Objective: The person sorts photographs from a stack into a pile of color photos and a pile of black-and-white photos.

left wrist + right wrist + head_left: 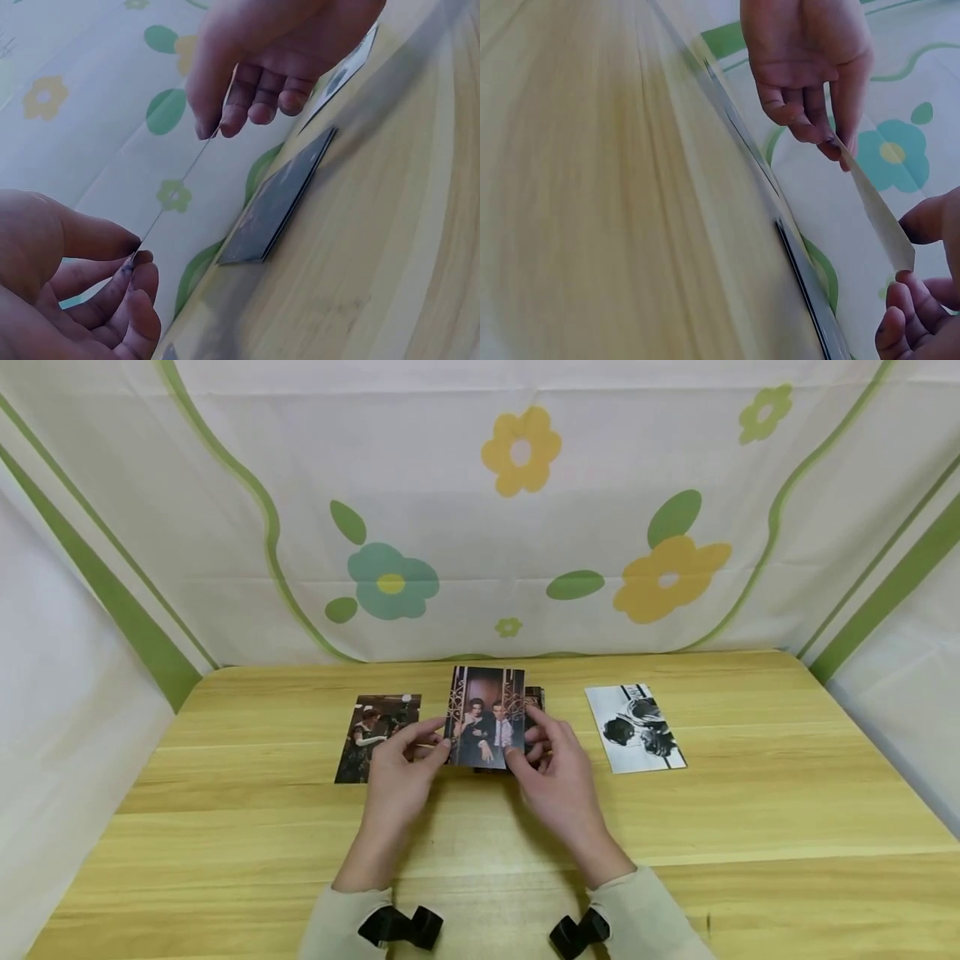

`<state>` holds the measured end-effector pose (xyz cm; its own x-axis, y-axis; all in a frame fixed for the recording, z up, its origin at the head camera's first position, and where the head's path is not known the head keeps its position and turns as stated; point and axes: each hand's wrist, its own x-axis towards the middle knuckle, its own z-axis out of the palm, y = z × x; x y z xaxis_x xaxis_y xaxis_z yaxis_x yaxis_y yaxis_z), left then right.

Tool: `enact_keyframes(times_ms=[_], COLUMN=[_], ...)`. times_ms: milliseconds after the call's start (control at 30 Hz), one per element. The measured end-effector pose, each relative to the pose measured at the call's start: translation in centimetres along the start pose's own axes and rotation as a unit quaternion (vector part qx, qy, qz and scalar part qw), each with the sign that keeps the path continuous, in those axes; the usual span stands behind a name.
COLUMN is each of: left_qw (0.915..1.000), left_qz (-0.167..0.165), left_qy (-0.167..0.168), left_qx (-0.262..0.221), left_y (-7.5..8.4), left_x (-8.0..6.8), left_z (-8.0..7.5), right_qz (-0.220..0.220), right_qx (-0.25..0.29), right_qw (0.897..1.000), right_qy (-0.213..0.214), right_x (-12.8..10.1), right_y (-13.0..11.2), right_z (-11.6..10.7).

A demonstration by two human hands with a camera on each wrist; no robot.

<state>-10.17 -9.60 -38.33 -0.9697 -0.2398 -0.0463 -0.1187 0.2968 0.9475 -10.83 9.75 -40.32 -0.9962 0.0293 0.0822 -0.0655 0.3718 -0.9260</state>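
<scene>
Two pale sleeves, each with a black strap at the wrist, reach in from the near edge of a wooden table (750, 793) as a person lifts a photo (486, 717) clear of the surface. Both hands share the load: the left hand (397, 777) pinches the photo's lower left edge between thumb and curled fingers, while the right hand (558, 772) pinches the lower right edge the same way, its other fingers loosely bent. The photo, a colour print of two people in dark clothes before an ornate gate, is held upright and faces the person, above the middle of the table's far half.

Seen from the left wrist, the photo (180, 180) shows edge-on as a thin line running from the left hand (67, 285) to the right hand (262, 67). The right wrist view shows its pale back (874, 202) bowed slightly between the left hand (806, 67) and the right hand (922, 300).

Directly beneath and behind the raised print lies a small stack (534, 697) of dark photos, flat on the table, visible from the left wrist as a thin pile (277, 199). A dark print (371, 727) lies flat just to the left, and a black-and-white print (636, 728) lies flat well to the right. Behind the table hangs a white cloth (480, 510) printed with flowers and green bands.
</scene>
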Motion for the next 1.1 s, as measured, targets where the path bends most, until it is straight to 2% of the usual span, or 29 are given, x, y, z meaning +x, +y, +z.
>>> enact_keyframes(times_ms=[133, 367, 667, 900, 1100], left_qw=[0.9997, 0.9973, 0.9873, 0.9831, 0.9808], left_qz=[-0.019, -0.054, -0.075, -0.095, -0.078], left_qy=[0.012, 0.045, 0.124, 0.134, 0.130], left_qx=[0.003, 0.024, 0.066, 0.082, 0.122], left_y=[-0.4, -1.5, -2.7, -3.1, -3.6], left_x=[0.3, 1.1, 1.4, 1.6, 1.9], left_z=[-1.5, -5.1, -8.5, -9.4, -9.3], right_qz=[-0.002, -0.025, 0.014, 0.034, 0.040], right_qx=[0.010, 0.023, 0.011, -0.001, -0.029], right_qw=[1.000, 0.995, 0.990, 0.988, 0.989], right_qy=[-0.021, -0.089, -0.143, -0.151, -0.139], right_x=[-0.1, 0.3, 0.4, 0.3, 0.5], right_y=[-0.6, -2.1, -3.6, -4.3, -4.5], right_z=[1.5, 5.1, 9.9, 11.4, 11.7])
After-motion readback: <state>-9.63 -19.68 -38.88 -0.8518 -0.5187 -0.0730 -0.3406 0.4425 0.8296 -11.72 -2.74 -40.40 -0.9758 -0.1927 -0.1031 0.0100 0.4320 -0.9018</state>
